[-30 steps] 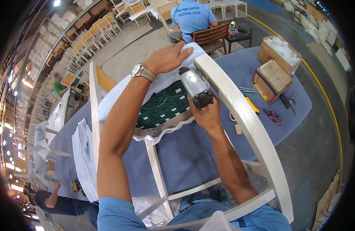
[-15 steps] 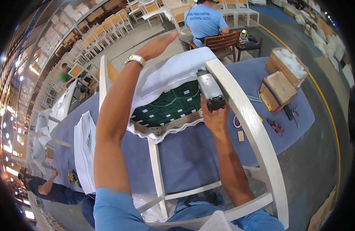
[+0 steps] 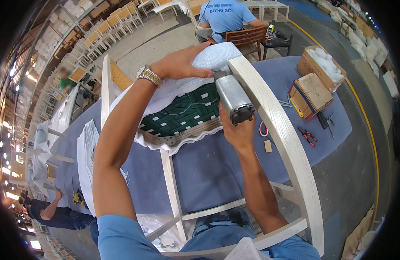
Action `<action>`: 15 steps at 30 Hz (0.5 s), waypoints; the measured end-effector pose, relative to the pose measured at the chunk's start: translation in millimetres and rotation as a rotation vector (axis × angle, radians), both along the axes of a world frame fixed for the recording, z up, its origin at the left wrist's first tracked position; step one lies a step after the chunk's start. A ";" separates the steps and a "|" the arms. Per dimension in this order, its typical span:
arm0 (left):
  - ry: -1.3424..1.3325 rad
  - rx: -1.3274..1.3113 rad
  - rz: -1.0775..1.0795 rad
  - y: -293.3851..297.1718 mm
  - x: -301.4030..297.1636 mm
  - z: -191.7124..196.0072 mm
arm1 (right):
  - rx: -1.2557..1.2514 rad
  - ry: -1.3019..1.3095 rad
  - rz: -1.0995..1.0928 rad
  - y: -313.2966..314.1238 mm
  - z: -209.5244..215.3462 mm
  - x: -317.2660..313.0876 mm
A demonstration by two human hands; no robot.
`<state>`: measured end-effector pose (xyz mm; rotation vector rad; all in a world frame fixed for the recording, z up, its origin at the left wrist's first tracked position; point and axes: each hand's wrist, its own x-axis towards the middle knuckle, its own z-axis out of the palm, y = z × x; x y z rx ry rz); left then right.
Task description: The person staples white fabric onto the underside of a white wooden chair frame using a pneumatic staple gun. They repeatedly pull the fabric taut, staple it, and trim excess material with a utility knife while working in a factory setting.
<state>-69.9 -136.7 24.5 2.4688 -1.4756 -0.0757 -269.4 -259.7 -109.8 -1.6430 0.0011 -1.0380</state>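
Note:
An upturned pale wooden chair frame (image 3: 273, 117) lies on a blue-covered table (image 3: 204, 173). White fabric (image 3: 221, 53) wraps over the edge of its seat, and green woven webbing (image 3: 182, 108) shows on the underside. Wearing a watch, my left hand (image 3: 182, 63) rests flat on the fabric at the seat's far edge, its thumb and fingers spread apart. My right hand (image 3: 240, 134) grips a silver and black staple gun (image 3: 232, 93), whose nose meets the fabric beside the right chair leg, just by my left thumb. The nose's exact contact is hidden.
On the right of the table are a cardboard box with white stuffing (image 3: 323, 69), a brown box (image 3: 310, 95), red-handled pliers (image 3: 307, 136), scissors (image 3: 264, 128) and a small wood block (image 3: 268, 146). Folded white cloth (image 3: 86, 160) lies left. A seated person (image 3: 224, 21) works beyond.
My left hand has come down from above the seat's far edge onto the fabric near the staple gun. The gun and my right hand have shifted slightly left in view.

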 end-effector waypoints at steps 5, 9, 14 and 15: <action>-0.046 0.070 0.031 -2.3 -13.7 7.7 | -0.209 -0.012 0.004 1.2 -3.8 9.8; -0.051 0.108 0.064 -3.4 -17.0 7.9 | -0.091 0.009 0.063 6.6 7.0 6.4; -0.080 0.115 0.060 -4.7 -22.4 9.5 | -0.136 0.000 0.039 4.2 3.5 6.2; -0.084 0.117 0.062 -5.4 -22.4 9.9 | -0.133 -0.002 0.022 4.5 5.2 6.8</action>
